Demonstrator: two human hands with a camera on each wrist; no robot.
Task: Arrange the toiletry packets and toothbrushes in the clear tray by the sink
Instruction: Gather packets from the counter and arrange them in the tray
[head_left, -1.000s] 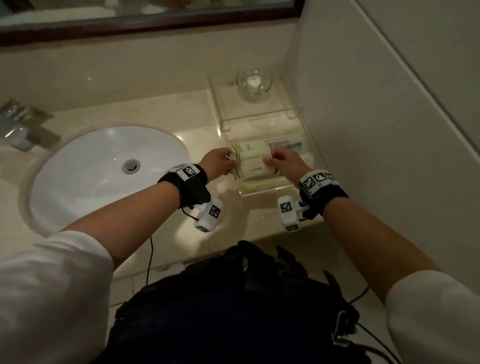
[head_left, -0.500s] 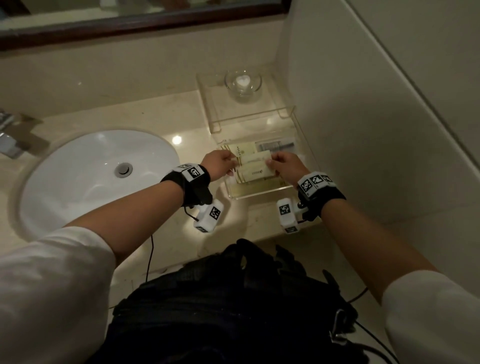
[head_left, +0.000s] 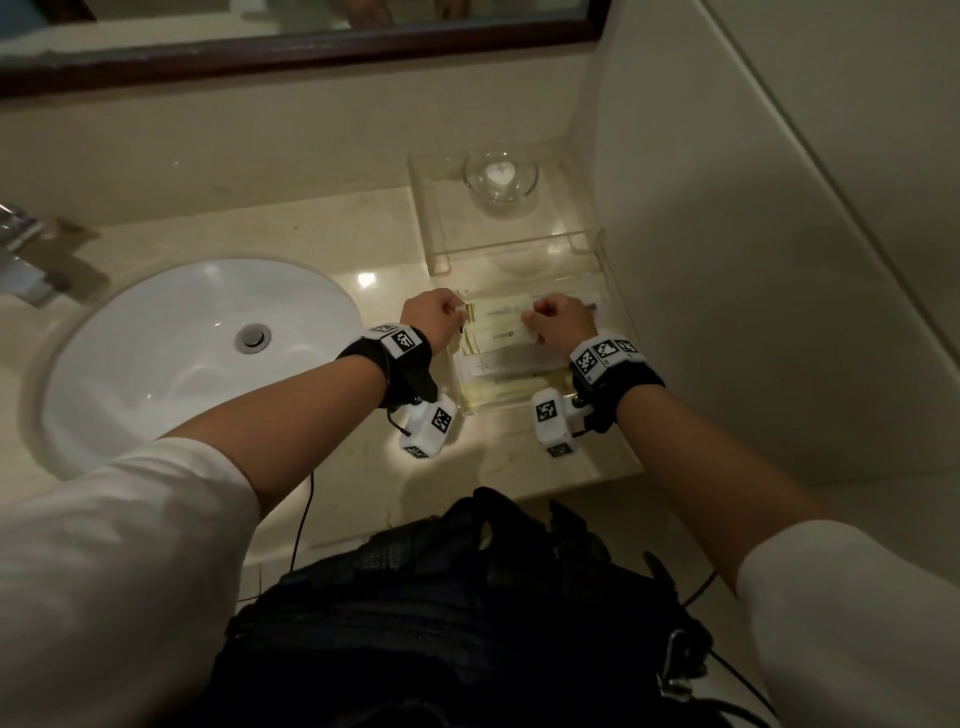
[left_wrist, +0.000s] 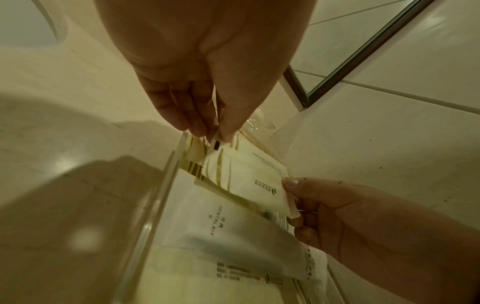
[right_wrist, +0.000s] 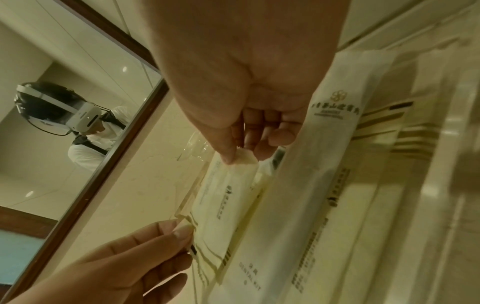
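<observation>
Now both hands have carried the cream packet (head_left: 501, 313) toward twelve o'clock in the clear tray (head_left: 618, 306); left hand (head_left: 431, 318) pinches its striped end, right hand (head_left: 558, 325) the other; it hangs just above the dental kit sachet (left_wrist: 233, 232), nearly placed.

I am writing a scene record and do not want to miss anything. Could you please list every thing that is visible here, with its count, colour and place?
cream packet: one, cream with gold stripes, over the tray's far part, pinched at both ends
dental kit packets: count unclear, white and cream, lying in the tray
clear tray: one, transparent, right of the sink
sink: one, white, left
glass bowl: one, clear, on the tray's raised back shelf
mirror: one, dark frame, above
left hand: pinches the packet's left end
right hand: pinches its right end
</observation>
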